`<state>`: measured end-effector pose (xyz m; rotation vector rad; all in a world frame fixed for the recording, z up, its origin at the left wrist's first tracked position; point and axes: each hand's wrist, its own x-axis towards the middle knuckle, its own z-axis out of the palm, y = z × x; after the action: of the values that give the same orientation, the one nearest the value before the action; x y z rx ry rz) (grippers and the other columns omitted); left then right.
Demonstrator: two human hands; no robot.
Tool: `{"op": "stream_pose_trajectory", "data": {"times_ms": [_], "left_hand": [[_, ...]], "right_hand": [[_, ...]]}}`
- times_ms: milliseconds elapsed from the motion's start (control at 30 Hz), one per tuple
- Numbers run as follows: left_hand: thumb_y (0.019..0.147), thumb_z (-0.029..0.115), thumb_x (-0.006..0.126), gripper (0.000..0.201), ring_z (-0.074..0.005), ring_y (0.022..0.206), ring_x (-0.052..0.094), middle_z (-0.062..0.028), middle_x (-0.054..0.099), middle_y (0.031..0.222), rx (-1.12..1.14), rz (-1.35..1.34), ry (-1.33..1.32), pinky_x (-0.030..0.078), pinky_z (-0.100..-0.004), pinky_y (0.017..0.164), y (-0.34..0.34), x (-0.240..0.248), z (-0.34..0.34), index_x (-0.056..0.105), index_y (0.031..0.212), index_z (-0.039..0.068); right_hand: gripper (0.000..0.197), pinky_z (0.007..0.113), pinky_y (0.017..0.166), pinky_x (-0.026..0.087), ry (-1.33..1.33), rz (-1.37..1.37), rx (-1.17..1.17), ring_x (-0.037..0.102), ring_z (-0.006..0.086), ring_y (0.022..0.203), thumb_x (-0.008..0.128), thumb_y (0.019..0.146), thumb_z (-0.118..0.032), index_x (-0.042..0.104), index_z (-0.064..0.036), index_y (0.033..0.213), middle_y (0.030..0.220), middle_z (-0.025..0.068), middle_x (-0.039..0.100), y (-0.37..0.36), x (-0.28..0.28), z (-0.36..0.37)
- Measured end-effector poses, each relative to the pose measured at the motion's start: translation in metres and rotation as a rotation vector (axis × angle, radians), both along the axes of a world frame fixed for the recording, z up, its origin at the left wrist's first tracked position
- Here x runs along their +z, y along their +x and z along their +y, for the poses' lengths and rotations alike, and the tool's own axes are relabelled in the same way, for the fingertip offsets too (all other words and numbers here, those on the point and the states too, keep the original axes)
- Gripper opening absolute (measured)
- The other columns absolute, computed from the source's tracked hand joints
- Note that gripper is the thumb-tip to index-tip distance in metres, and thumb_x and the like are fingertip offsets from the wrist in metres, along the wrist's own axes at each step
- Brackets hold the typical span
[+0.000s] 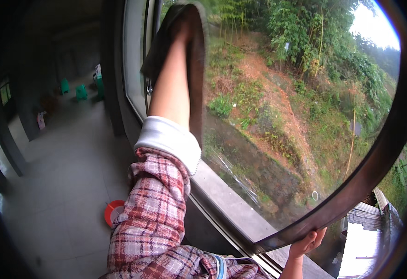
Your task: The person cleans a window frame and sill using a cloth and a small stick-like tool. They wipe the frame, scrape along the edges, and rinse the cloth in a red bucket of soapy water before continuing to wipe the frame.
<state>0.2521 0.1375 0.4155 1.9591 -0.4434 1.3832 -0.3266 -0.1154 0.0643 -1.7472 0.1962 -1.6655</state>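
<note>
My left arm, in a red-and-white plaid sleeve with a white cuff [168,139], reaches up along the window. At its end my left hand [182,33] is in a dark cloth [159,53], blurred and close to the upper edge of the glass; its fingers are mostly hidden. Low on the right, my right hand [308,242] curls its fingers round the bottom edge of the brown window frame [338,209]. Between the two hands stretches the glass pane [254,139], with whitish streaks near its lower part.
A sill [231,195] runs below the window. A red basin [114,213] stands on the grey floor [59,204] left of me. Green stools [82,92] are farther back. Outside lie a planted slope [278,107] and a low roof [364,232].
</note>
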Motion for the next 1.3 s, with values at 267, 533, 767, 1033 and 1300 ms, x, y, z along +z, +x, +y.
{"op": "stream_pose_trajectory", "data": {"times_ms": [267,533,767,1033,1300], "left_hand": [[0.1,0.04,0.042,0.037,-0.0311,0.102,0.064,-0.0132,0.068,0.108,-0.057,0.345,-0.218,0.049,-0.0473,0.088,0.033,-0.313,0.001,0.065,0.117,0.017],[0.099,0.036,0.046,0.034,-0.0295,0.107,0.061,-0.013,0.065,0.113,-0.705,0.695,-0.245,0.048,-0.0458,0.091,-0.241,-0.528,-0.112,0.062,0.116,0.011],[0.085,0.032,0.061,0.016,-0.0261,0.084,0.064,-0.0074,0.062,0.079,-1.524,0.97,1.279,0.047,-0.0448,0.092,-0.422,-0.272,-0.086,0.068,0.086,0.018],[0.094,0.042,0.052,0.038,-0.0362,0.092,0.062,-0.0185,0.063,0.094,-0.862,0.477,0.044,0.046,-0.0464,0.089,-0.213,-0.397,-0.099,0.065,0.1,0.007],[0.101,0.05,0.045,0.058,-0.0461,0.1,0.059,-0.0287,0.064,0.107,-0.408,0.298,-0.54,0.045,-0.0491,0.089,0.0,-0.555,0.006,0.062,0.112,-0.004]], "right_hand": [[0.076,0.037,0.092,0.046,0.047,-0.126,-0.166,0.055,0.0243,0.109,0.051,0.098,-0.061,0.05,0.0055,0.134,0.127,0.0154,0.057,-0.028,0.003,-0.017],[0.061,0.041,0.097,0.047,0.081,-0.185,-0.117,0.057,0.0292,0.115,0.039,0.105,-0.046,0.054,0.0076,0.129,0.128,0.0207,0.057,-0.012,0.012,-0.017],[0.057,0.04,0.093,0.049,0.043,-0.142,-0.22,0.059,0.028,0.109,0.042,0.104,-0.046,0.056,0.0052,0.126,0.124,0.0194,0.059,-0.018,0.012,-0.031],[0.06,0.041,0.093,0.049,-0.034,-0.14,-0.255,0.059,0.0298,0.11,0.041,0.104,-0.047,0.055,0.0066,0.127,0.124,0.0197,0.06,-0.011,0.022,-0.021],[0.061,0.046,0.089,0.051,-0.757,0.11,-0.843,0.064,0.0365,0.102,0.046,0.102,-0.045,0.054,0.0108,0.125,0.115,0.0262,0.063,-0.015,0.023,-0.041]]}}
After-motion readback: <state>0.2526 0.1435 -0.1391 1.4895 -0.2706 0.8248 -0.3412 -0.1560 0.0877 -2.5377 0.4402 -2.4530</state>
